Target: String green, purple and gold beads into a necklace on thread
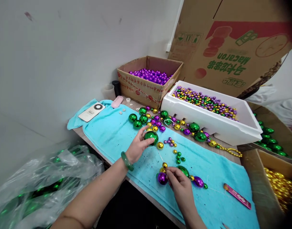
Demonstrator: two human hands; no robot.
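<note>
My left hand (138,145), with a green bangle (127,161) on its wrist, holds a large shiny green bead (151,138) between thumb and fingers over the towel. A thin pale strand (159,154), string or needle, runs from below that bead to a small gold bead (165,165). My right hand (180,182) is closed in a pinch beside this gold bead and a purple bead (162,178). More strung beads, among them a green bead (183,171) and a purple bead (198,181), lie right of it, with clear string trailing on. A loose gold bead (160,145) rests between the hands.
Loose beads and a finished-looking bead strand (194,127) lie on the blue towel (112,127). Behind stand a carton (138,89) of purple beads and a white foam box (208,116). A phone (91,112) lies left, a pink packet (237,196) right, a gold-bead carton (253,171) far right.
</note>
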